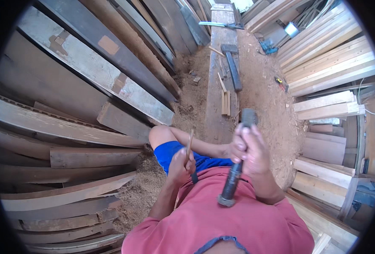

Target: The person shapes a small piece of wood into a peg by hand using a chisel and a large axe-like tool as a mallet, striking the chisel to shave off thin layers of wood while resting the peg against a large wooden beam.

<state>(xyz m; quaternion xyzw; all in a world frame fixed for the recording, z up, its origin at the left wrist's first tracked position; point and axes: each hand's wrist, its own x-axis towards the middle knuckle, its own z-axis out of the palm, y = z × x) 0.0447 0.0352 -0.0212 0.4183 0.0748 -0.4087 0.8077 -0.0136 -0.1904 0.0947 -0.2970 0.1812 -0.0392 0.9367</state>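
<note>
My left hand (182,165) is closed around a thin wooden stick (189,144), which points up from the fist. In my right hand (250,148) is a tool with a thick dark handle (232,184) and a flat grey metal head (249,117); its exact kind is blurred. The fingers wrap it near the head, and the handle's butt points toward my chest. Ahead lies a long wooden plank (218,127). On it rest small wood strips (225,103) and a dark-handled hammer (232,67) with a blocky head.
A long light-blue tool (221,24) lies across the plank's far end. Stacked boards (69,131) crowd the left side, and pale sawn timber (327,67) is piled at right. A teal power tool (268,46) and a yellow-black item (279,80) lie on the sawdust-covered floor (263,84).
</note>
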